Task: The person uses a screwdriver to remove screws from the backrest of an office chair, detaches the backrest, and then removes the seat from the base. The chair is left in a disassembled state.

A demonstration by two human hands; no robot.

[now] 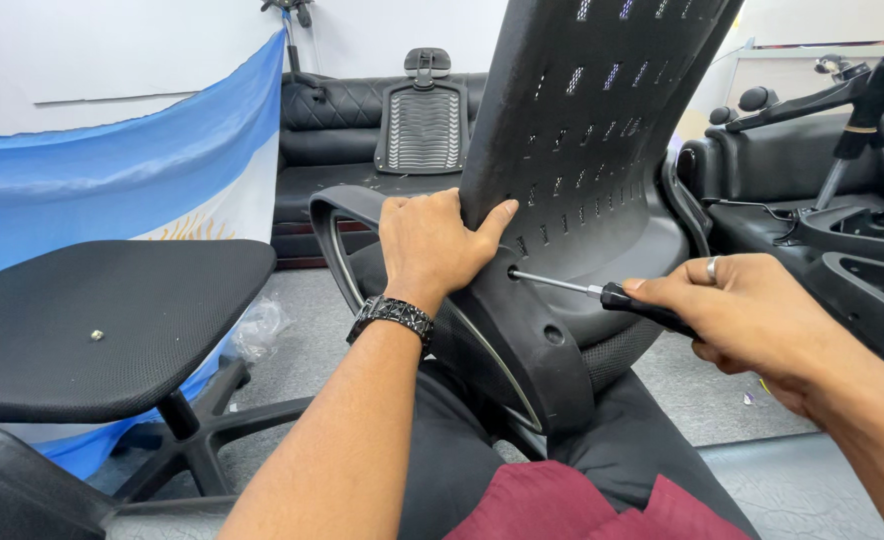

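Head view: the left hand (pixel 432 240) is clamped on the edge of a black plastic chair backrest (pixel 582 130), thumb spread across its slotted face and fingers wrapped round the rim, holding it upright on the person's lap. A dark watch (pixel 392 315) sits on that wrist. The right hand (pixel 752 315), wearing a ring, is closed round the black handle of a screwdriver (pixel 612 295); its thin steel shaft runs left and the tip is seated in a screw hole (pixel 514 271) low on the backrest's curved bracket. A second hole (pixel 554 335) lies just below and to the right, and I cannot tell whether it has a screw in it.

The step in hand looks like driving — or loosening — a screw at that upper hole; which way it turns cannot be read from one picture. The next move would call for keeping the shaft square to the hole and pressing in while the left hand braces the backrest against the twist.

To the left stands a separate black mesh seat (pixel 102 310) on its star base, with a small loose fastener (pixel 96 335) lying on it — well apart from both hands. A blue and white flag (pixel 132 170) hangs behind it, and another chair back (pixel 422 125) leans on the black sofa
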